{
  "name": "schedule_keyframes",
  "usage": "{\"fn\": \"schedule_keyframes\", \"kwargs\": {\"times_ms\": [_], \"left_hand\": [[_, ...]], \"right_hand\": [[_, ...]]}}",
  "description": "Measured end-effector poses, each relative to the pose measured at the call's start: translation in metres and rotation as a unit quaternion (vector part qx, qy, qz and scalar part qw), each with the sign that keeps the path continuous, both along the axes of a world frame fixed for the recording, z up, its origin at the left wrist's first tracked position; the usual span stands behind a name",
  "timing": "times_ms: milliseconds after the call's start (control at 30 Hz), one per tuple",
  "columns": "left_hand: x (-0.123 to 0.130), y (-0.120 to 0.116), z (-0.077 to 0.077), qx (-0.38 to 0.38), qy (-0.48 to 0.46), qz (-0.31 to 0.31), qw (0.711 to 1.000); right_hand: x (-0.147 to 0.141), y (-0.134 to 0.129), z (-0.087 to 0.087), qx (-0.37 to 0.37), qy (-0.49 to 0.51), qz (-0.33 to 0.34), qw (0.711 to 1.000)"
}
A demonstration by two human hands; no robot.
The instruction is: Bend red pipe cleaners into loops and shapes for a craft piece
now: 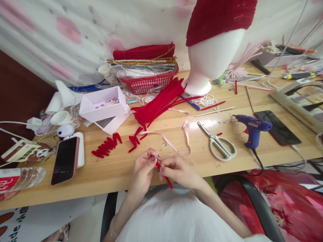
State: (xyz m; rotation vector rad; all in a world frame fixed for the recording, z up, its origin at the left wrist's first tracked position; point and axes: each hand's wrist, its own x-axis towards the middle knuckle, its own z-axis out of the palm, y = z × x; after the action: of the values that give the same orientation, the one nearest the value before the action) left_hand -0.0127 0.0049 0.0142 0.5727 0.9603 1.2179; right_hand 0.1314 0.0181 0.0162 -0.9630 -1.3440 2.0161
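Note:
Just over the table's front edge, a short red pipe cleaner [168,182] is pinched between my two hands. The fingers of my left hand [145,168] close on its upper end, and those of my right hand [175,169] grip it lower, leaving a tail sticking out below. Folded red pipe cleaner pieces [107,146] lie in a row to the left, with a few more bent pieces [134,139] nearer my hands. Farther back rests a large bundle of straight red pipe cleaners [160,102].
Scissors [222,144], a blue glue gun [252,127] and a dark tablet-like device [280,127] lie right. A measuring tape [186,129] curls mid-table. Behind stand a white foam head [214,57] and red basket [148,84]. Left are a white box [103,112], phone [65,159] and bottle [22,181].

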Motion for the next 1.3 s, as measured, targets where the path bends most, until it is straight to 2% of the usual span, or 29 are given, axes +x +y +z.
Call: {"fn": "schedule_keyframes", "kwargs": {"times_ms": [133,267,433,600,667,733,800,933,1067,1167,1300], "left_hand": [[-0.001,0.001,-0.002,0.006,0.045,0.023,0.999],[0.000,0.001,-0.002,0.018,0.083,0.029,0.996],[-0.002,0.000,-0.007,0.051,0.105,0.022,0.993],[-0.008,-0.001,-0.017,0.080,0.109,0.028,0.990],[-0.011,-0.002,-0.019,0.084,0.110,0.027,0.990],[-0.013,-0.003,-0.019,0.085,0.119,0.027,0.989],[-0.014,-0.003,-0.017,0.084,0.128,0.021,0.988],[-0.015,-0.002,-0.010,0.074,0.130,-0.014,0.989],[-0.014,-0.001,-0.005,0.074,0.134,-0.052,0.987],[-0.014,-0.001,-0.004,0.062,0.119,-0.064,0.989],[-0.015,0.000,-0.003,0.049,0.096,-0.066,0.992]], "right_hand": [[-0.003,-0.004,0.004,0.076,0.023,-0.083,0.993],[-0.004,-0.008,0.005,0.121,0.012,-0.121,0.985],[-0.005,-0.013,0.001,0.091,0.023,-0.151,0.984],[-0.006,-0.017,-0.002,0.020,0.056,-0.168,0.984],[-0.005,-0.016,-0.002,0.040,0.041,-0.181,0.982],[-0.003,-0.015,0.001,0.091,0.006,-0.176,0.980],[-0.003,-0.014,0.003,0.125,-0.017,-0.143,0.982],[-0.002,-0.015,0.007,0.130,-0.011,-0.094,0.987],[0.001,-0.015,0.008,0.181,-0.034,-0.069,0.980],[0.002,-0.015,0.007,0.204,-0.034,-0.069,0.976],[0.001,-0.018,0.005,0.185,-0.001,-0.091,0.978]]}}
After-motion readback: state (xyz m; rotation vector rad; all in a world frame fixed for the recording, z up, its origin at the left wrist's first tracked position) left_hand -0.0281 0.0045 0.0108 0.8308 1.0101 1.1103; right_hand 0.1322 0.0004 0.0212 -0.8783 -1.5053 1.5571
